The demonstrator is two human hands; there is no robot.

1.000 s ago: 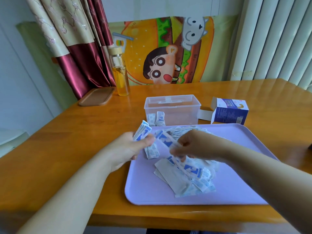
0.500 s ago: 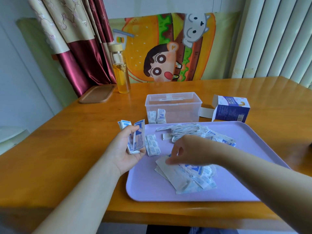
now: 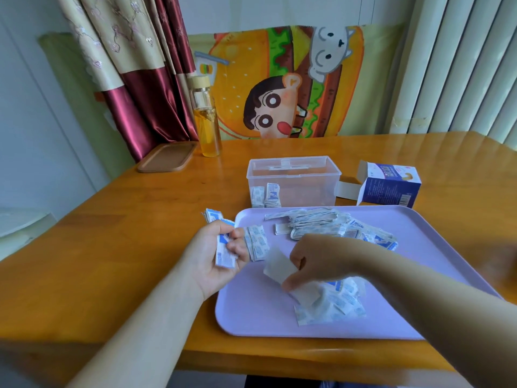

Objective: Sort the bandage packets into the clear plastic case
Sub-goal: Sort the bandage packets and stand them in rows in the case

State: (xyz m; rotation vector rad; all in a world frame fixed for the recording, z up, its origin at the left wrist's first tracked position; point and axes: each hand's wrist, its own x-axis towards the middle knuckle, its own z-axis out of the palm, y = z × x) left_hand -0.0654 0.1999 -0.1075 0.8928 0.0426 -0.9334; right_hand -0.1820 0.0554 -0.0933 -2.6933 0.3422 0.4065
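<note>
Left hand (image 3: 215,256) grips a stack of bandage packets (image 3: 223,252) at the tray's (image 3: 251,312) left edge. Right hand (image 3: 316,259) pinches a single packet (image 3: 277,264) above the loose pile (image 3: 330,303) near the front edge. The clear plastic case (image 3: 293,180) stands on the desk (image 3: 112,247) behind the tray, with a few packets at its left end. The packets are probably light, thin, flexible and slick, so they are best pinched at an edge.

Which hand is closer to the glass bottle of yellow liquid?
Left. The left hand, gripping a stack of bandage packets, sits nearly straight in front of the bottle; the right hand, pinching one packet, is farther right over the purple tray.
</note>
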